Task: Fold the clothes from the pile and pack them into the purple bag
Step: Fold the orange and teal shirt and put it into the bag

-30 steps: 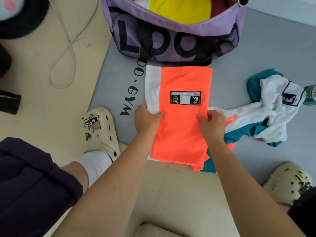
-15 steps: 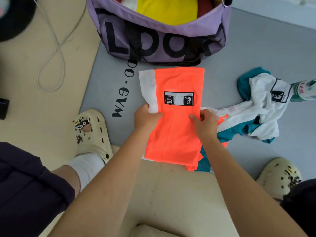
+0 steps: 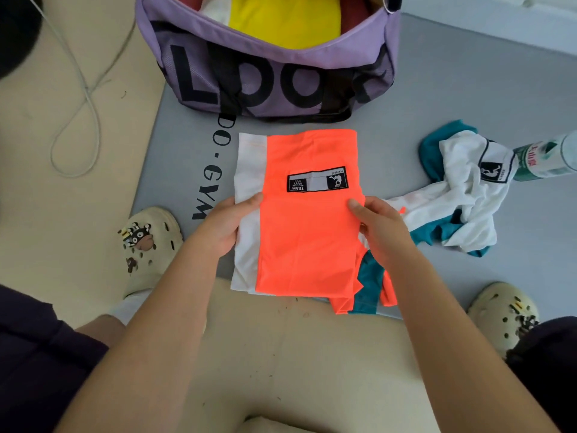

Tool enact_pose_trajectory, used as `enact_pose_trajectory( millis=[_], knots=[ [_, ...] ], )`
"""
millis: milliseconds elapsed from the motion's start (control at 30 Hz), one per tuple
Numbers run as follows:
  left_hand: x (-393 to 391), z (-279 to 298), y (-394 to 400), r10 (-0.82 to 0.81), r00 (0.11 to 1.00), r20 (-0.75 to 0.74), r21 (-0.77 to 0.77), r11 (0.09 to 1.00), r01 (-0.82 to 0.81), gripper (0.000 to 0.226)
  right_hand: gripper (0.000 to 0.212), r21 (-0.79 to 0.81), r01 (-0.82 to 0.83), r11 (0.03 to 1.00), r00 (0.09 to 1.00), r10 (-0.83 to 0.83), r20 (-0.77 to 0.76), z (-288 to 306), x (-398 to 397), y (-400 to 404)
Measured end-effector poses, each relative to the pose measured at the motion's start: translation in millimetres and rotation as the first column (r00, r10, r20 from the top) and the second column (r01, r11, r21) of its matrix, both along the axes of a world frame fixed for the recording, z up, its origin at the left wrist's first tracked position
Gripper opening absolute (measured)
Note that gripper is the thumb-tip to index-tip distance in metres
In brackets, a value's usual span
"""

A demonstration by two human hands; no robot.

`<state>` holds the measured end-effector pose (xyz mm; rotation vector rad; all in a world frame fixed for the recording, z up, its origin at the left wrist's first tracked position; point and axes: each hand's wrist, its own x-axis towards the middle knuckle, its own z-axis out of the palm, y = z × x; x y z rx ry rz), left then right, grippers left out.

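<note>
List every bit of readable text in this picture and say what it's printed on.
"LOO", further letters hidden by a strap: purple bag.
"DO-GYM", start hidden behind the bag: grey mat.
"TEAM": black patch on the orange garment; its small print is unreadable.
Patch on the white-and-teal garment: too small.
Bottle label: blurred.

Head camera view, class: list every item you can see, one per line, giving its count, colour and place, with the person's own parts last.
purple bag: one, purple, black lettering, top centre, open
yellow garment: one, inside bag
orange garment: one, orange and white, folded, centre
crumpled garment: one, white and teal, right
bottle: one, green label, right edge
cable: one, grey, left floor
mat: one, grey
clogs: two, cream
left hand: grips garment's left edge
right hand: grips right edge
</note>
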<state>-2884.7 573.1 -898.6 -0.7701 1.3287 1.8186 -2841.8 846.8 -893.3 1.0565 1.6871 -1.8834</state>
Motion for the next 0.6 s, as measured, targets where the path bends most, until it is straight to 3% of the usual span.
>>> enact_pose_trajectory(
  millis=[67,133,200,267,333,400,500,600],
  knots=[
    [0.4,2.4,1.0,0.022,0.999,-0.042,0.012,1.000,-0.021,0.037,0.010,-0.126,0.046,0.991,0.998,-0.052,-0.044,0.2,3.1,2.9],
    [0.1,5.0,2.4,0.069,0.993,-0.097,-0.044,0.996,-0.074,0.044,0.009,-0.123,0.065,0.990,0.994,-0.075,-0.080,0.8,3.8,2.9],
    [-0.4,6.4,1.7,0.095,0.981,-0.171,-0.172,0.977,-0.125,0.051,0.019,0.020,0.046,0.999,0.991,-0.043,-0.131,2.4,4.0,3.4],
    [-0.7,7.2,-1.9,0.046,0.968,-0.249,-0.257,0.960,-0.111,0.060,0.028,0.235,-0.051,0.971,0.979,0.095,-0.181,6.0,2.8,4.6],
    [-2.6,11.0,-5.2,-0.081,0.946,-0.314,-0.306,0.952,-0.021,0.069,0.033,0.375,-0.183,0.909,0.944,0.269,-0.191,10.0,-0.3,4.3],
    [-6.4,14.4,-8.1,-0.247,0.900,-0.360,-0.389,0.916,0.095,0.064,0.038,0.441,-0.289,0.850,0.906,0.392,-0.162,13.5,-3.2,4.8],
    [-13.4,19.3,-8.3,-0.526,0.779,-0.341,-0.572,0.774,0.273,0.050,0.046,0.475,-0.392,0.788,0.857,0.500,-0.123,17.5,-5.1,7.2],
    [-16.5,20.0,-4.3,-0.697,0.660,-0.281,-0.703,0.617,0.353,0.050,0.052,0.535,-0.444,0.719,0.819,0.568,-0.082,17.9,-4.5,7.2]
  ],
)
